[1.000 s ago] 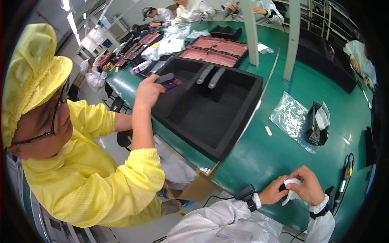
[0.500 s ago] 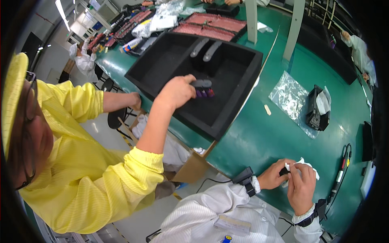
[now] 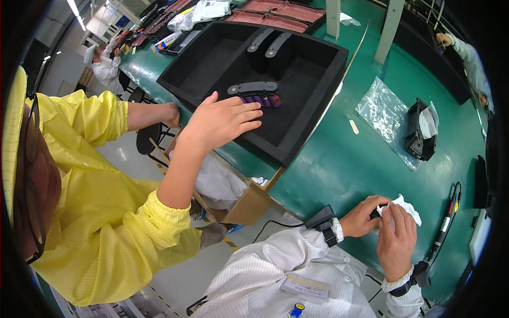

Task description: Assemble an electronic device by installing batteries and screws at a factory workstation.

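My left hand is closed around a small dark part, mostly hidden by my fingers. Pressed against that part is a crumpled white wipe, pinched in the fingers of my right hand. Both hands are together over the green table's near edge. To the left, a co-worker in yellow holds a spread hand over a black foam tray. Beside those fingers a dark grey curved part rests on the tray's divider, with purple pieces below it. Two similar grey parts lie farther back.
Right of the tray lie a clear plastic bag and a small black box with white wipes inside. A pen-like tool with a cable is at the right edge. A cardboard box stands below the table. Other people work farther off.
The co-worker's hand has let go of the grey part and drawn back with its fingers spread; the part now lies along the divider. My hands stay together with the wipe, shifted only slightly.
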{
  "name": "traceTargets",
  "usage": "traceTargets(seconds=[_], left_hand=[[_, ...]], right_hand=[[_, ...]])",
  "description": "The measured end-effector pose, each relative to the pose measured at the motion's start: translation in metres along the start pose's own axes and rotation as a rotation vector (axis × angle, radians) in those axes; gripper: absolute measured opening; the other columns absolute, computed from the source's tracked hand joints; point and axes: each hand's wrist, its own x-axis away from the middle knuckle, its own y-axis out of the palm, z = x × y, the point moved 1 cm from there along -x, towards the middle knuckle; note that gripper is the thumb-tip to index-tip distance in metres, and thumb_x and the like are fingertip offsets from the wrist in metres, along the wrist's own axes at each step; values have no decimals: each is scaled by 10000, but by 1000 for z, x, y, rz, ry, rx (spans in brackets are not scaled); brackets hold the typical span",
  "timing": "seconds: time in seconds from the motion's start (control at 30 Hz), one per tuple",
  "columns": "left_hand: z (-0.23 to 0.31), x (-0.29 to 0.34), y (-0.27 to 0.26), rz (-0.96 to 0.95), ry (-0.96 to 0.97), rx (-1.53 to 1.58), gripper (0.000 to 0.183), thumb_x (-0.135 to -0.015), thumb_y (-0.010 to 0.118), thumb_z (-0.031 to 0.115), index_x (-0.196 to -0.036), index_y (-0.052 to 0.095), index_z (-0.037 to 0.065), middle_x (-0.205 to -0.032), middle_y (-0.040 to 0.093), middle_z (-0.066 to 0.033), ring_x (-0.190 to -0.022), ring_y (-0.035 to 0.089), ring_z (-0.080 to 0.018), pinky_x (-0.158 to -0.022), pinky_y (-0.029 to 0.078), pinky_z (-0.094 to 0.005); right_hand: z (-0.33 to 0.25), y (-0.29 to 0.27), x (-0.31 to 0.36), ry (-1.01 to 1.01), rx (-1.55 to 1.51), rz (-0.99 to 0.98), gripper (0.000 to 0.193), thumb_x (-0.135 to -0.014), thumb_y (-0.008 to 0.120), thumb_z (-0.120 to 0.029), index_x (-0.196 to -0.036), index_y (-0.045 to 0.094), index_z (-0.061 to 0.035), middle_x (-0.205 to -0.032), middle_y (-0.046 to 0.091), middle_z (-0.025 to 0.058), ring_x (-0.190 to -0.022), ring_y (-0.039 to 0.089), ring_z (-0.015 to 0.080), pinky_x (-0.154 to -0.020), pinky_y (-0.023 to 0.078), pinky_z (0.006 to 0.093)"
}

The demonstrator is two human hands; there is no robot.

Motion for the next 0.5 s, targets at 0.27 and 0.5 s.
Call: traceTargets(seconds=[0.27,0.5], left_hand=[[-2,-2,-1,13,71,-36,495,-817,649,17,-1295,521,24,-1283,589,-156,-1196,560,-348,-1006,449,-416],[-1,-2,-1,13,55,-29,539,-768,636,-33,-1292,524,23,-1292,585,-156,-1209,556,-336,-1013,449,-407]], right_hand=[[-4,2,0,1,97,-7,416,-814,642,-41,-1214,580,54,-1239,582,223,-1133,568,386,-940,458,494],[-8,-1,0,60,81,-22,395,-830,643,-59,-1209,589,38,-1202,564,189,-1115,552,379,-926,442,482]])
